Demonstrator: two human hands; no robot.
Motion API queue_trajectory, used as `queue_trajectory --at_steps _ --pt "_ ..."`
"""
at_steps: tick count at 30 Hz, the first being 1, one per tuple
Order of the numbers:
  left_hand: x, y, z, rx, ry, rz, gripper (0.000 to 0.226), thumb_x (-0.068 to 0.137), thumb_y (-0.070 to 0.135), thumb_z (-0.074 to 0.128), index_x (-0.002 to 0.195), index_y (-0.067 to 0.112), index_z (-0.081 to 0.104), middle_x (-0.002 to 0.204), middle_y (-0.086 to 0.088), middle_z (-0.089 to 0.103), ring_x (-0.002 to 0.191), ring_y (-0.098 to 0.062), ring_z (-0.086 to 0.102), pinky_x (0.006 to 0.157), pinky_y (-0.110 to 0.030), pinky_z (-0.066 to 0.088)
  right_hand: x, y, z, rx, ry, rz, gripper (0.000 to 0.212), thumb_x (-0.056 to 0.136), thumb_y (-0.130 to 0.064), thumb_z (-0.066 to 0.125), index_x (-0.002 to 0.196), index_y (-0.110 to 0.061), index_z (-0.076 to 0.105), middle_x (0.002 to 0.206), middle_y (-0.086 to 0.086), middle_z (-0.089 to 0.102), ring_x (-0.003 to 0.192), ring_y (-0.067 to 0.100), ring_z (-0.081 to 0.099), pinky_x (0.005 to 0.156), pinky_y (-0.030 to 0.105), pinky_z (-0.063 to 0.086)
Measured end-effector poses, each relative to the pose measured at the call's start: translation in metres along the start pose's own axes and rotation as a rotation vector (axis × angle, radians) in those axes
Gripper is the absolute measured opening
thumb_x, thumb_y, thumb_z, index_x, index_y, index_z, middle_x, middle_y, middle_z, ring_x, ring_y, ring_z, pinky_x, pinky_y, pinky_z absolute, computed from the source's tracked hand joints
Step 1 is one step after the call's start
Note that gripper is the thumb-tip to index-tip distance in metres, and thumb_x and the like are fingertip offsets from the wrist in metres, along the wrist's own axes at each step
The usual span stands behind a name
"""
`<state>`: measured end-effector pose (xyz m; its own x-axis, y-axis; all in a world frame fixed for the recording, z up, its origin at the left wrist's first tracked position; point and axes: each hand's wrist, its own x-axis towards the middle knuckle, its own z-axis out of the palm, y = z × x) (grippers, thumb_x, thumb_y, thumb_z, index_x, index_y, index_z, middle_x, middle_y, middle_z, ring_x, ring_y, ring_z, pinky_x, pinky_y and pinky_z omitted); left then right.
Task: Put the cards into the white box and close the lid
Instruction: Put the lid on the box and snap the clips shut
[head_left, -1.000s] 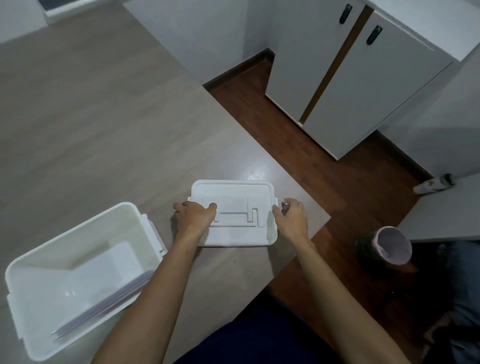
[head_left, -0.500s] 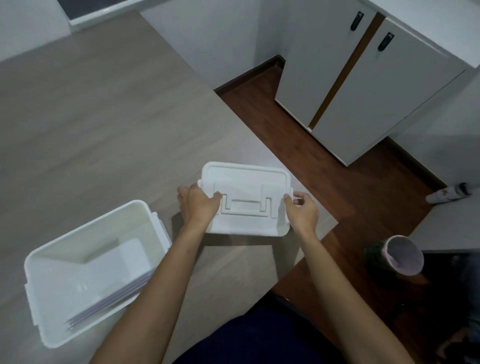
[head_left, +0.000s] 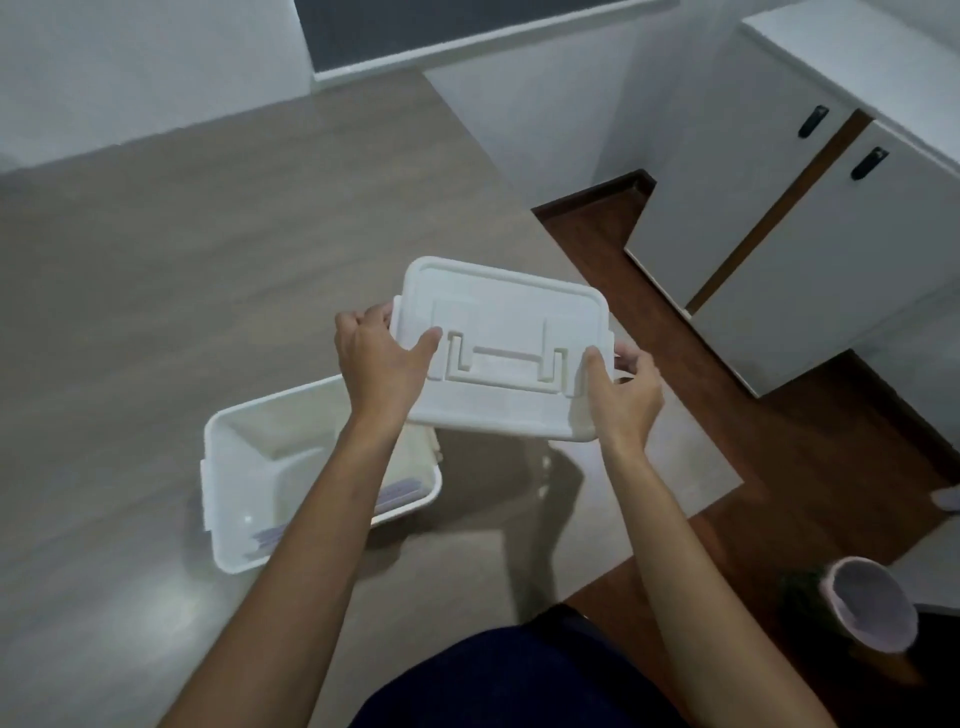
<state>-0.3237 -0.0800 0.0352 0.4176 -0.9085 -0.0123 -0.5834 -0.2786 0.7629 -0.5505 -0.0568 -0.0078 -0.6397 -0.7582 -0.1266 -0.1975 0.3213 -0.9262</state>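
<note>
We hold the lid (head_left: 501, 349) in the air with both hands — our left hand (head_left: 382, 358) clamps its left edge, thumb on top, and our right hand (head_left: 626, 395) clamps its right edge the same way. The lid hangs level above the worktop (head_left: 156, 312), overlapping the far right corner of the open box (head_left: 228, 499). The cards (head_left: 397, 491) lie inside the box — partly hidden by our left forearm.

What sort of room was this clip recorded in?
Probably a home or small office room: a wood-look table, white cabinets with black handles on a dark wooden floor, and a lined bin beside the table.
</note>
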Motion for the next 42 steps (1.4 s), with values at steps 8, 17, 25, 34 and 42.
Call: queue_trajectory --at_steps 8,17,25,34,42 --pt "-0.021 -0.100 -0.097 0.083 0.069 -0.171 0.055 0.070 0.038 0.079 0.114 0.008 0.065 0.116 -0.012 0.058 0.094 -0.014 0.047 0.087 -0.025 0.041 -0.078 -0.008 0.063 -0.046 -0.272 -0.113 0.032 0.079 -0.032 0.073 0.107 -0.021 0.061 0.109 -0.001 0.061 0.091 0.017 0.062 0.068 0.018 0.049" --pt "-0.055 -0.179 -0.138 0.077 0.073 -0.358 0.058 0.058 0.054 0.074 0.096 0.010 0.070 0.101 -0.012 0.063 0.080 -0.020 0.061 0.079 -0.036 0.055 -0.126 0.005 0.103 -0.208 -0.438 -0.216 0.035 0.077 -0.035 0.075 0.105 -0.024 0.059 0.110 0.001 0.061 0.092 0.019 0.063 0.082 0.033 0.052" --pt "-0.061 -0.193 -0.140 0.038 0.048 -0.362 0.055 0.071 0.036 0.081 0.116 0.010 0.064 0.114 -0.008 0.054 0.100 -0.024 0.060 0.088 -0.033 0.048 -0.129 0.014 0.116 -0.292 -0.436 -0.244 0.032 0.082 -0.034 0.071 0.105 -0.016 0.059 0.107 0.000 0.057 0.092 0.020 0.062 0.075 0.028 0.049" --pt "-0.046 -0.210 -0.139 -0.111 -0.054 -0.497 0.066 0.064 0.041 0.086 0.114 0.009 0.057 0.116 -0.007 0.064 0.098 -0.024 0.063 0.087 -0.039 0.053 -0.125 0.020 0.117 -0.187 -0.537 -0.145 0.024 0.091 -0.029 0.063 0.107 -0.016 0.051 0.109 -0.006 0.061 0.102 0.015 0.058 0.066 0.015 0.041" --pt "-0.031 -0.211 -0.144 -0.342 -0.285 -0.650 0.048 0.079 0.025 0.078 0.118 0.005 0.059 0.109 -0.009 0.066 0.084 -0.022 0.064 0.055 -0.025 0.050 -0.114 0.016 0.125 -0.261 -0.640 0.045 0.055 0.092 -0.046 0.058 0.138 -0.024 0.040 0.113 0.001 0.057 0.096 0.019 0.057 0.069 0.027 0.042"
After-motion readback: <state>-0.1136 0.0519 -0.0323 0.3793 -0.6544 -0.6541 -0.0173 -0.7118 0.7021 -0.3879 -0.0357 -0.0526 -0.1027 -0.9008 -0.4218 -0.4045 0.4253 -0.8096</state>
